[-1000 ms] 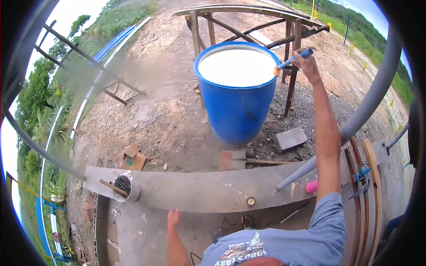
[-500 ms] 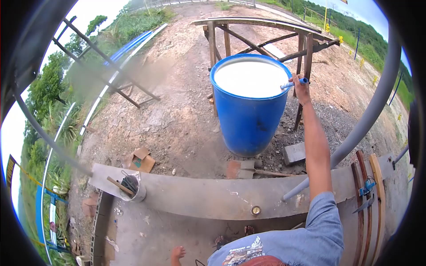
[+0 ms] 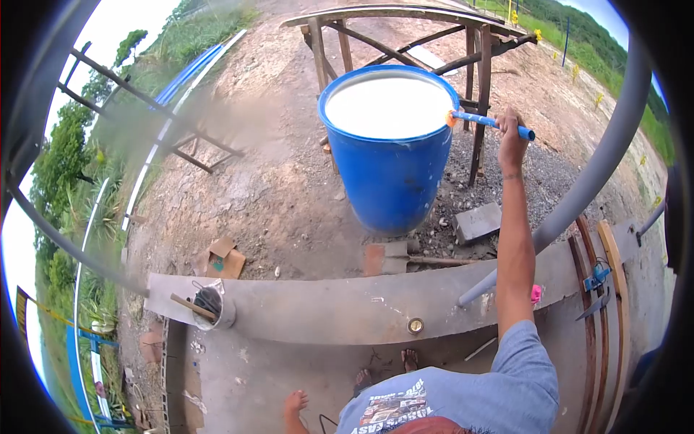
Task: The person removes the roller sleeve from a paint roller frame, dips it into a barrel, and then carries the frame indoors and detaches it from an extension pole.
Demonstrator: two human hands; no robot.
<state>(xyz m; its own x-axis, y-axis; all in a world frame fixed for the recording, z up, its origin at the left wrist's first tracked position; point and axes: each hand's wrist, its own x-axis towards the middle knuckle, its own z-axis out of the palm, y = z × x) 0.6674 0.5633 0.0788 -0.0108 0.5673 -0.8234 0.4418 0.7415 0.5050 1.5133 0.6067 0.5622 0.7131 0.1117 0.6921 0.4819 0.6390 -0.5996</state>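
My right hand (image 3: 512, 136) is wrapped round a blue pipe (image 3: 478, 120), arm stretched forward. One end of the pipe sticks out past my fist; the other, with a small orange-white patch on it, meets the right rim of a big blue barrel (image 3: 390, 173). White stuff (image 3: 388, 107) shows bright inside the barrel, nearly up to the rim; whether it is liquid I cannot tell. Low beside my body hangs my left hand (image 3: 296, 402), fingers loosely apart with nothing in them.
A concrete ledge (image 3: 325, 307) runs before me, bearing a bucket of tools (image 3: 217, 315), a small round tin (image 3: 415, 325) and wooden strips (image 3: 611, 289). A grey pole (image 3: 600, 173) slants at right. Behind the barrel stands a wooden table (image 3: 405, 12); a shovel (image 3: 394, 258) and block (image 3: 478, 222) lie near.
My right hand has moved right, away from the barrel, drawing the pipe outward so more of it shows. The orange patch now appears at the rim. The view has shifted slightly.
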